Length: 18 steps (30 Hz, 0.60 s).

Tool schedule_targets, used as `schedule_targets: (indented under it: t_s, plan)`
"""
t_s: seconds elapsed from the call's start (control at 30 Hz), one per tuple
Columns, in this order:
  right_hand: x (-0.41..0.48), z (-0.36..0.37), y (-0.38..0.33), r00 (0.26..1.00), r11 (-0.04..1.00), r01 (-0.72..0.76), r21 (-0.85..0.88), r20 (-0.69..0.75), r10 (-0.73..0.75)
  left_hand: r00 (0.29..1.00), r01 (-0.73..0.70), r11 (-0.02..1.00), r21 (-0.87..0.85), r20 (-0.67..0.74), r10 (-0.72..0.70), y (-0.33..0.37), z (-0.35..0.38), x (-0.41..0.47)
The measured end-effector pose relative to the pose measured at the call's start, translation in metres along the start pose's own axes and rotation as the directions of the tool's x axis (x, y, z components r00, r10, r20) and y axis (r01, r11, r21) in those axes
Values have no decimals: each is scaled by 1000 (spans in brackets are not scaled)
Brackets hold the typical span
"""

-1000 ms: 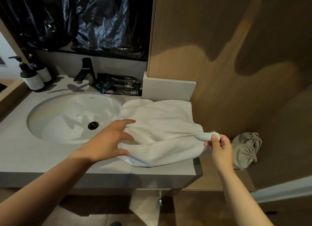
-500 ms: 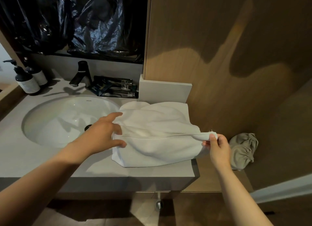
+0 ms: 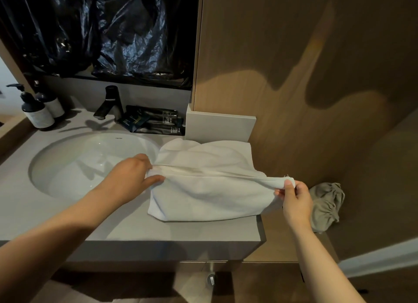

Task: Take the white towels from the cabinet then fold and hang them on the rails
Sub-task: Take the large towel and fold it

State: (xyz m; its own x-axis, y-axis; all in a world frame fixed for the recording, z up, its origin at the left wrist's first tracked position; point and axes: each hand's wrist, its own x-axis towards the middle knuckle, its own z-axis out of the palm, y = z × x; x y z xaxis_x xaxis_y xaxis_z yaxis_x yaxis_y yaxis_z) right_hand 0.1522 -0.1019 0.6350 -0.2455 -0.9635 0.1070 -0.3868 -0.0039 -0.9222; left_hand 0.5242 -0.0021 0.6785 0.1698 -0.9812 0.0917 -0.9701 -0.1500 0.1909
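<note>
The grey worktop [image 3: 126,225] carries a round white sink [image 3: 74,167] on its left half and the white towel [image 3: 203,196] on its right end, close to the wood-panelled wall [image 3: 294,76]. The left hand [image 3: 129,178] grips the towel's left edge beside the sink, its fingers [image 3: 156,180] curled into the fabric, and the right hand [image 3: 296,201] pinches the right corner past the worktop's edge between thumb and fingers [image 3: 288,185], a raised fold stretched taut between the hands. A crumpled grey cloth [image 3: 325,203] lies just beyond the right hand.
</note>
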Motion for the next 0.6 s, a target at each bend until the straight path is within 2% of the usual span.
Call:
schedule_targets:
  t_s: [0.1,0.2,0.3,0.4,0.43,0.6]
  plan:
    - [2,4,-15,999,999,34,11,-43,-33,999,29,975,221,30,-37,7,-14,9]
    - [9,7,-27,994,996,87,-3,-58,-87,998,11,954,300,63,-31,8,-19,18]
    - [16,5,-29,992,994,107,-21,-65,-108,989,-28,982,188,147,0,2,-13,21]
    - [20,0,-31,993,993,112,-40,-43,-114,990,-38,987,-155,127,58,-16,-5,15]
    - [22,-2,-33,992,992,119,-42,-35,-120,991,-56,980,-193,110,78,-19,-5,13]
    - [34,-10,-57,995,993,100,65,-31,-98,992,-125,986,-110,11,127,-14,-31,31]
